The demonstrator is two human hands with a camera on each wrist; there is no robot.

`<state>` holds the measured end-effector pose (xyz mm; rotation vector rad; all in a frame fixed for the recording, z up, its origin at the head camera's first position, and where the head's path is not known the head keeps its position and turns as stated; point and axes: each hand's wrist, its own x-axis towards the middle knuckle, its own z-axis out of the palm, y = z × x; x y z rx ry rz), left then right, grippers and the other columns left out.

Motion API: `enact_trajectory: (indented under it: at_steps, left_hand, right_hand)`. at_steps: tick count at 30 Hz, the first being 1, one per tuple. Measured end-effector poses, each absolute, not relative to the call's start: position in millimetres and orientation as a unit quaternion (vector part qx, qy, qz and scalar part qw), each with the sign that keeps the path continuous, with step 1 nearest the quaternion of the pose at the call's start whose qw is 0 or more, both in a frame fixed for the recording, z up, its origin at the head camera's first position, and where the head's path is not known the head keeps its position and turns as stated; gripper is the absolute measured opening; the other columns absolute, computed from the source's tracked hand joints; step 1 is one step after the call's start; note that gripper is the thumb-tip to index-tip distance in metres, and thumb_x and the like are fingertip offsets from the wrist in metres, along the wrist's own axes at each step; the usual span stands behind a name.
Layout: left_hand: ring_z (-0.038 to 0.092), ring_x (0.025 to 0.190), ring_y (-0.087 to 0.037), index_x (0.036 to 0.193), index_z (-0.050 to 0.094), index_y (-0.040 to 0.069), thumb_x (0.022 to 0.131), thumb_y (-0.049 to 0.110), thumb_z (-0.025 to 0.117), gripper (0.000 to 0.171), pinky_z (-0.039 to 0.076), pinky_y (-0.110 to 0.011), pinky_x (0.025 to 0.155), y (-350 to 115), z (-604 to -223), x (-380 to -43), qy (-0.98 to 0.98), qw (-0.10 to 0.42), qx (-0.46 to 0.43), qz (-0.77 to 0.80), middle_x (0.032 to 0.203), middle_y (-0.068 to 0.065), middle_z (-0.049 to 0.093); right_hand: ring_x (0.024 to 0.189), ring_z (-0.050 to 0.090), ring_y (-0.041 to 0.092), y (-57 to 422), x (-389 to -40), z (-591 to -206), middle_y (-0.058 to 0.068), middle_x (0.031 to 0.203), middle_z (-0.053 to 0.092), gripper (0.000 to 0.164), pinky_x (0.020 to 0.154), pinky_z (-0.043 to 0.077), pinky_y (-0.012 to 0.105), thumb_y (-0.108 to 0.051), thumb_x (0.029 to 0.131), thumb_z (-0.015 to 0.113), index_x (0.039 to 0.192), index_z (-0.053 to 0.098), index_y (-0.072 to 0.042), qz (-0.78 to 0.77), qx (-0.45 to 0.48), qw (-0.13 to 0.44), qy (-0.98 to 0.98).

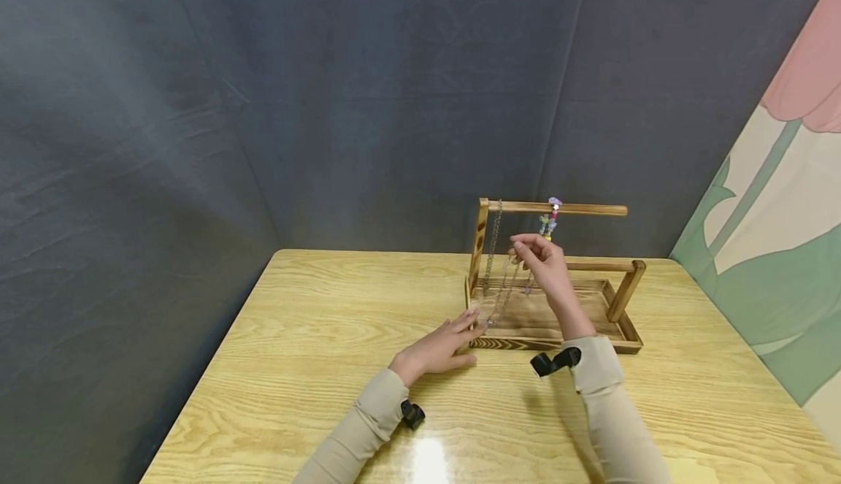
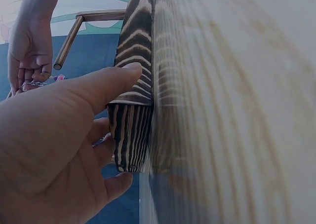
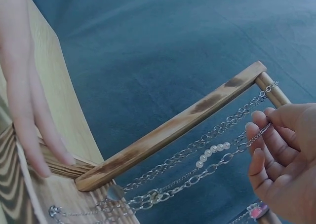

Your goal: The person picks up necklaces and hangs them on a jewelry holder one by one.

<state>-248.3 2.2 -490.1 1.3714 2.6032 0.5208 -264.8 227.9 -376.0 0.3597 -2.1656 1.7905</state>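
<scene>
My right hand (image 1: 542, 265) pinches a thin silver chain necklace (image 3: 185, 183) between thumb and fingertips, in front of the upper bar of a wooden jewelry stand (image 1: 558, 344). White pearl beads (image 3: 212, 155) sit along part of it, and its lower end hangs into the stand's tray. Another silver chain (image 1: 493, 247) loops over the bar near the upright post. Colorful beads (image 1: 554, 210) hang farther right on that bar, partly behind my hand. My left hand (image 1: 440, 345) rests at the tray's front left corner, fingers fairly straight, its thumb against the front wall (image 2: 136, 51).
A lower bar (image 1: 601, 266) on a short post (image 1: 627, 290) rises from the tray's right end. The stand is on a light wood table (image 1: 315, 323). Behind hangs a dark curtain (image 1: 394, 104); a flower-patterned cloth (image 1: 775, 250) covers the right side.
</scene>
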Motion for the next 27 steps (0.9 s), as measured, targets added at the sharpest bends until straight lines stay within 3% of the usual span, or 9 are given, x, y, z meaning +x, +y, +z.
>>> enact_trajectory:
  at_steps: [4, 8, 14, 22, 27]
  left_hand:
    - [0.002, 0.144, -0.021, 0.149, 0.023, 0.015, 0.096, 0.037, 0.047, 0.062, 0.016, -0.049, 0.115, 2, -490, -248, 0.868, 0.081, 0.457, 0.179, 0.157, -0.008, 0.002]
    - [0.001, 0.144, -0.02, 0.149, 0.022, 0.016, 0.096, 0.037, 0.047, 0.062, 0.015, -0.048, 0.116, 2, -490, -248, 0.868, 0.087, 0.453, 0.184, 0.157, -0.007, 0.001]
    - [0.0, 0.144, -0.02, 0.149, 0.021, 0.017, 0.097, 0.036, 0.046, 0.061, 0.014, -0.047, 0.116, 1, -490, -248, 0.868, 0.094, 0.451, 0.187, 0.157, -0.006, 0.001]
    - [0.001, 0.144, -0.02, 0.149, 0.022, 0.015, 0.097, 0.034, 0.047, 0.061, 0.014, -0.048, 0.116, 1, -488, -247, 0.867, 0.09, 0.452, 0.192, 0.157, -0.007, 0.002]
    - [0.001, 0.144, -0.02, 0.149, 0.021, 0.015, 0.097, 0.034, 0.047, 0.061, 0.014, -0.048, 0.116, 2, -489, -247, 0.866, 0.093, 0.454, 0.19, 0.157, -0.008, 0.001]
  right_hand:
    - [0.068, 0.059, 0.009, 230, -268, -373, 0.012, 0.086, 0.066, 0.022, 0.055, 0.045, 0.017, -0.01, 0.096, 0.051, 0.109, 0.059, 0.005, 0.626, 0.13, 0.158, -0.753]
    - [0.066, 0.059, 0.002, 231, -267, -370, 0.008, 0.084, 0.067, 0.023, 0.054, 0.044, 0.016, -0.009, 0.095, 0.051, 0.109, 0.059, 0.007, 0.626, 0.133, 0.164, -0.751]
    - [0.067, 0.06, 0.002, 233, -267, -365, 0.007, 0.084, 0.066, 0.017, 0.056, 0.045, 0.016, -0.01, 0.095, 0.051, 0.106, 0.062, -0.001, 0.626, 0.129, 0.165, -0.752]
    - [0.071, 0.063, 0.014, 235, -269, -358, 0.007, 0.085, 0.065, 0.018, 0.062, 0.052, 0.016, -0.012, 0.095, 0.052, 0.106, 0.063, -0.003, 0.635, 0.131, 0.164, -0.744]
    - [0.07, 0.062, 0.013, 237, -269, -353, 0.004, 0.084, 0.066, 0.016, 0.059, 0.052, 0.015, -0.011, 0.095, 0.053, 0.104, 0.064, -0.005, 0.634, 0.131, 0.173, -0.743]
